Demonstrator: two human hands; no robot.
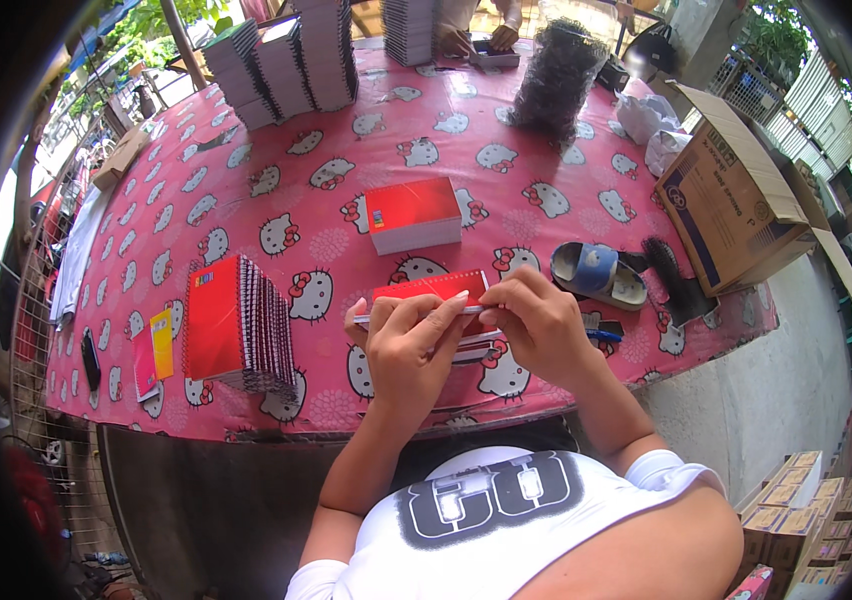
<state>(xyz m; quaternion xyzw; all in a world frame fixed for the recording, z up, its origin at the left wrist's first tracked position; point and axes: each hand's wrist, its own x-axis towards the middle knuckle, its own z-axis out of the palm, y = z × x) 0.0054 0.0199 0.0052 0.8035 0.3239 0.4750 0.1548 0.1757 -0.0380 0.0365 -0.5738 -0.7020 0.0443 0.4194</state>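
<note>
A small red-covered notebook (431, 285) is at the front middle of the table, above a few more notebooks (476, 350). My left hand (401, 345) grips its near edge, with thumb and fingers closed on it. At its right corner, my right hand (541, 325) has its fingertips pinched together; whatever thin piece lies between them is too small to make out. Just beyond sits a block of red-covered pages (414, 212). To the left rises a tall stack of red spiral notebooks (218, 320).
Right of my hands lie a blue-grey slide sandal (596, 272), black binding coils (678, 280) and a blue pen (603, 336). A cardboard box (731, 190) stands at the right edge. Notebook stacks (286, 70), a coil bundle (554, 85) and another person's hands (501, 38) are at the far side.
</note>
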